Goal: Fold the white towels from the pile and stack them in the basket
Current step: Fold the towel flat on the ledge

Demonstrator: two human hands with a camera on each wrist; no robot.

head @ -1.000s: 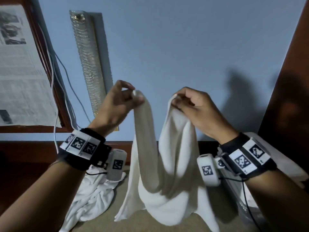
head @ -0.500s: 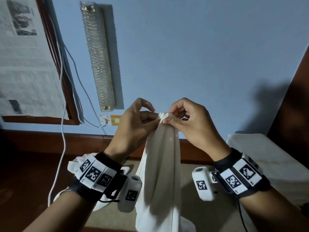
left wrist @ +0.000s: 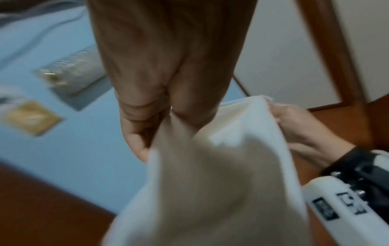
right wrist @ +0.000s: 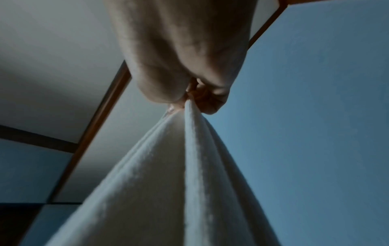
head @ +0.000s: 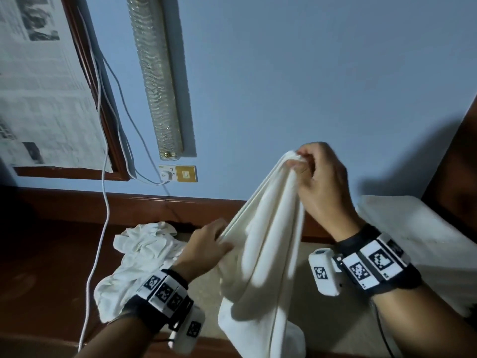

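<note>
The wall is blue and fills most of the head view, with a dark wood skirting along its foot. Against that wall, a framed newspaper hangs at far left, and a long ribbed glass lamp is mounted upright just right of the frame. White cables trail down the wall from the frame's edge to a socket below the lamp.

The towel hangs in front of the wall, right of the socket, draped in long folds from its gathered top. The pile of crumpled white cloth lies low by the skirting, left of the towel. A pale flat slab sits below the wall at far right; what it is I cannot tell.

The right hand holds the towel's top, its grip a tight pinch of curled fingers and thumb on the bunched cloth. The left hand, lower and nearer the pile, pinches the towel's left edge between thumb and fingers.
</note>
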